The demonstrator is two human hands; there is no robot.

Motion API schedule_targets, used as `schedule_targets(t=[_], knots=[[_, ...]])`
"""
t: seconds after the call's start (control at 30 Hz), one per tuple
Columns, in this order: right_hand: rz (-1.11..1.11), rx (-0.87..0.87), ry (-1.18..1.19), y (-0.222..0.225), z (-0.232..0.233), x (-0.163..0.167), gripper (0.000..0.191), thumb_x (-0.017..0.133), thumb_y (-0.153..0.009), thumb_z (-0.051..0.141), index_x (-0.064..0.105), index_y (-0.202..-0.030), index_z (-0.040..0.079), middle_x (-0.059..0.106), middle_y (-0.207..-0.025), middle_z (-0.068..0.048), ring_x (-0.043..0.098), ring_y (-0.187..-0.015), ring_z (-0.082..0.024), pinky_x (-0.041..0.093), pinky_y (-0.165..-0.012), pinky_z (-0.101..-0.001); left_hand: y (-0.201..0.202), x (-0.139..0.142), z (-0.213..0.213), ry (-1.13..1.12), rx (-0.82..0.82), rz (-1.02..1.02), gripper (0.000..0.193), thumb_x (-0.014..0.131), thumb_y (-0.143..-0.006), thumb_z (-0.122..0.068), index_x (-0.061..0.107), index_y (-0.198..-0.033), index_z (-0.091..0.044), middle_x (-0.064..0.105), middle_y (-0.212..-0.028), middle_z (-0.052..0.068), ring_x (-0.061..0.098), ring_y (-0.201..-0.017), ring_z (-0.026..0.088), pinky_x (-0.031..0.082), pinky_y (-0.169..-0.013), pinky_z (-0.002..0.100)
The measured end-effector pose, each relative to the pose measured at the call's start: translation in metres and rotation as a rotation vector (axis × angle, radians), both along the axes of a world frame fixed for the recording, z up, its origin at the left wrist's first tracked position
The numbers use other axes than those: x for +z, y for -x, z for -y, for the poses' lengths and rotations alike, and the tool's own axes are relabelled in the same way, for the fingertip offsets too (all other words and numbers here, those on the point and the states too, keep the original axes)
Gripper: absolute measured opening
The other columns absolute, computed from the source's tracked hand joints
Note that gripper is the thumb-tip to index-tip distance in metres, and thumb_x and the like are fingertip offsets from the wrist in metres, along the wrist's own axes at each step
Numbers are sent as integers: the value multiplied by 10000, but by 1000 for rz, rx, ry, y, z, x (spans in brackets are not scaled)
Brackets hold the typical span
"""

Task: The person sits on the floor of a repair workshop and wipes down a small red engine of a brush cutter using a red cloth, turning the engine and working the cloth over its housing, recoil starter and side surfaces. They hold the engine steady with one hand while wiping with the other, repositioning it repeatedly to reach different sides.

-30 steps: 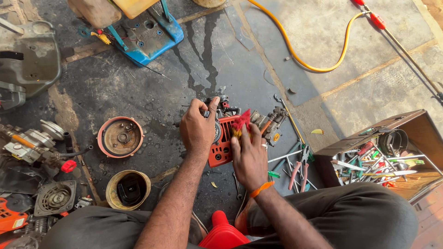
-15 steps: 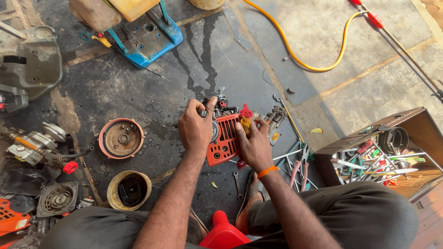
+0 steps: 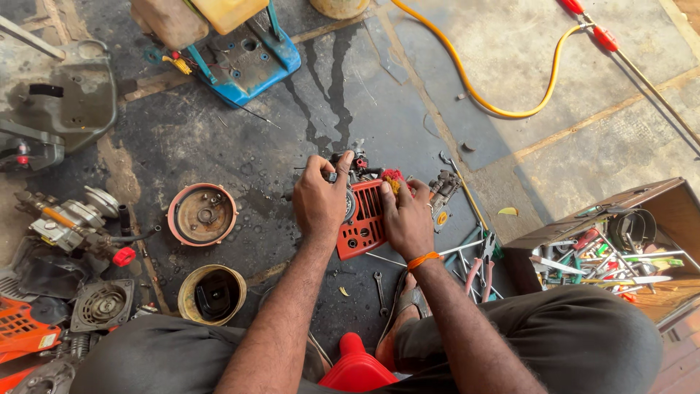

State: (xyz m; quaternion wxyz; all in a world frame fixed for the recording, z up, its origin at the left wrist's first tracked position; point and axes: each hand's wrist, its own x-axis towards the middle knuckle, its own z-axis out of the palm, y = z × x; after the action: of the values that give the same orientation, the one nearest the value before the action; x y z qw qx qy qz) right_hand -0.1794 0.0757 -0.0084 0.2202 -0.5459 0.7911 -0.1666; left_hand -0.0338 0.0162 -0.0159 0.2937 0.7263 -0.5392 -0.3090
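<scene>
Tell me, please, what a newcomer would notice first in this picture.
Both hands, the left hand and the right hand, rest on a red engine cover on the dark, oil-stained floor in the middle. A yellow hose curves across the upper right, and a box of tools stands open at the right edge.

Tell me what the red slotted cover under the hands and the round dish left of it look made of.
Red slotted engine cover: likely moulded plastic, matte, with even colour and crisp moulded vent slots. Round dish: probably pressed metal, with a faded reddish rim and a dull, rust-brown, grimy inside.
</scene>
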Motion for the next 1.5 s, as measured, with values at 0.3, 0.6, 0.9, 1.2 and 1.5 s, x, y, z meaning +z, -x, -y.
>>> schedule_targets(t=[0.3, 0.6, 0.9, 1.2, 1.5], knots=[[172, 130, 155, -1, -34, 3, 389, 611, -984, 389, 695, -1258, 126, 602, -1328, -142, 681, -1117, -305, 565, -948, -438, -1, 5, 1, -40, -7, 20, 529, 594, -955, -657, 549, -838, -144, 641, -760, 24, 692, -737, 191, 544, -565, 419], [1202, -428, -396, 9, -30, -11, 866, 467, -827, 768, 511, -1461, 180, 629, -1401, -113, 632, -1224, -249, 465, -1050, -545, 1, 4, 4, -290, 1, 18, 554, 459, -1017, -641, 676, -940, -137, 681, -782, 34, 696, -728, 166, 577, -589, 368], [959, -111, -182, -2, -24, 29, 921, 829, -717, 483, 454, -1449, 67, 626, -1297, -178, 685, -1154, -268, 537, -1054, -490, -36, 5, -55, 24, 301, -389, 406, 457, -1009, -391, 654, -872, -64, 680, -778, 67, 701, -686, 188, 544, -589, 408], [23, 534, -32, -9, 5, 104, 962, 955, -553, 460, 550, -1325, 53, 572, -1299, -144, 547, -1246, -343, 470, -1052, -439, -16, -7, -115, 144, 419, -936, 330, 465, -1034, -314, 553, -1139, -14, 557, -1059, 152, 531, -940, 238, 455, -886, 402], [-119, 690, -170, 27, 20, 101, 1153, 971, -548, 317, 396, -1531, 131, 429, -1507, -119, 454, -1365, -370, 425, -1100, -454, 31, 29, -147, -467, 267, -675, 590, 387, -1035, -488, 295, -1452, -81, 455, -1304, 121, 602, -1146, 252, 519, -976, 421]])
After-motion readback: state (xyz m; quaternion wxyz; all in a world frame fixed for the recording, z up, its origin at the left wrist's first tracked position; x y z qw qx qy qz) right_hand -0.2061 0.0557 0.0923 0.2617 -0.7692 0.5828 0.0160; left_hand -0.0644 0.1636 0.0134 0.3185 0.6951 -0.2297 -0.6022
